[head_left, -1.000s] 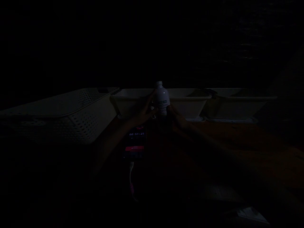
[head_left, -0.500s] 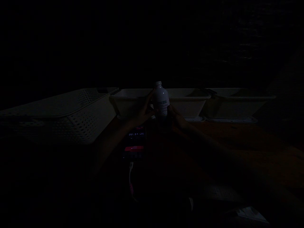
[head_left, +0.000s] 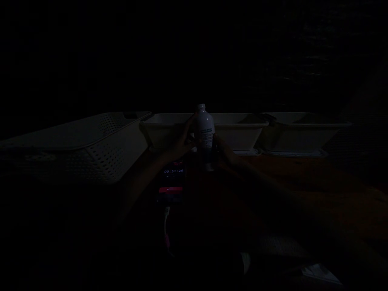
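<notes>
The scene is very dark. A white bottle (head_left: pixel 205 131) with a printed label and a white cap stands upright between my two hands, in front of a row of pale bins. My left hand (head_left: pixel 181 146) wraps its fingers round the bottle's left side. My right hand (head_left: pixel 226 150) presses against the bottle's lower right side. Both forearms reach in from below. Below the left hand a phone (head_left: pixel 171 182) lies on the table, its screen showing a timer and a red bar.
A perforated white basket (head_left: pixel 79 149) lies at the left. Two pale rectangular bins (head_left: pixel 239 131) (head_left: pixel 303 133) stand in a row behind the bottle. A cable (head_left: pixel 166 230) runs from the phone toward me. The wooden tabletop (head_left: pixel 303 182) extends to the right.
The bottle has turned slightly in my hands, showing more of its label and lower body. The phone timer advanced by a second. The hands stay in place.
</notes>
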`<act>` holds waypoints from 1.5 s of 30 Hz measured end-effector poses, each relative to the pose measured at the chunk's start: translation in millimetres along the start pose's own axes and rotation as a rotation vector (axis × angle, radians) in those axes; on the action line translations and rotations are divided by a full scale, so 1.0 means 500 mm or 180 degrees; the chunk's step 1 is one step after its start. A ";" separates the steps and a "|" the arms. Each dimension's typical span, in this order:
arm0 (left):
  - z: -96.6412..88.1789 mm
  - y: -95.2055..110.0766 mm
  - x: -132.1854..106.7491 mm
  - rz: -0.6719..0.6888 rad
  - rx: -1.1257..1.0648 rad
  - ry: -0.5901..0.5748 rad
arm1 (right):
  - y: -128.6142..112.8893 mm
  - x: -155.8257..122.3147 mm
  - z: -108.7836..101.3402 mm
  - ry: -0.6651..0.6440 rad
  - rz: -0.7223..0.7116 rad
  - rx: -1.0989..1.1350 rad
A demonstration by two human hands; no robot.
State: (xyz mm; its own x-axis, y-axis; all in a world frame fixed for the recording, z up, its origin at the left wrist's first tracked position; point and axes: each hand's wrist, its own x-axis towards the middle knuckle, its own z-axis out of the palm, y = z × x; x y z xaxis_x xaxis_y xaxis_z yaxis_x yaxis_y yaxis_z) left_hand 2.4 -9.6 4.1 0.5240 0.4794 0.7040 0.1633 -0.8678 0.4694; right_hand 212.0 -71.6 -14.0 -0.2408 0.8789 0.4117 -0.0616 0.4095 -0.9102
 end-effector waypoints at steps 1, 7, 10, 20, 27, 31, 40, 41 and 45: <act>-0.001 -0.002 0.000 0.0027 0.0012 -0.0006 | 0.000 0.000 0.000 0.0008 0.0009 -0.0006; -0.002 -0.019 0.003 0.0173 0.0080 -0.0062 | 0.002 0.000 -0.001 0.0034 0.0019 -0.0045; -0.002 -0.023 0.004 0.0217 0.0113 -0.0064 | 0.005 0.004 -0.004 0.0025 -0.0087 -0.0062; 0.000 -0.012 0.003 0.0132 0.0029 -0.0040 | 0.008 0.004 -0.002 0.0127 -0.0039 -0.0068; 0.002 -0.012 0.003 0.0124 -0.0105 -0.0064 | 0.015 0.009 -0.005 0.0013 -0.0021 0.0079; 0.001 -0.002 0.003 0.0072 -0.0041 -0.0082 | 0.016 0.010 -0.005 0.0062 -0.0007 0.0044; -0.001 -0.012 0.005 0.0123 0.0013 -0.0089 | 0.012 0.006 -0.005 0.0064 -0.0045 -0.0017; -0.002 -0.012 0.005 0.0137 0.0025 -0.0106 | 0.012 0.005 -0.005 0.0072 -0.0052 -0.0051; -0.001 -0.009 0.005 0.0105 0.0041 -0.0145 | 0.007 -0.002 -0.003 0.0061 -0.0059 -0.0074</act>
State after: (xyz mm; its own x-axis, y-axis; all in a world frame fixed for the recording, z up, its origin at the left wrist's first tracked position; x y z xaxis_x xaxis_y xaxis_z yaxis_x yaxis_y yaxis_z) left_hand 2.6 -4.7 4.0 0.5668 0.4443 0.6938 0.1560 -0.8848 0.4392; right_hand 213.6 -70.8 -17.4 -0.2213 0.8755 0.4295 -0.0432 0.4312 -0.9012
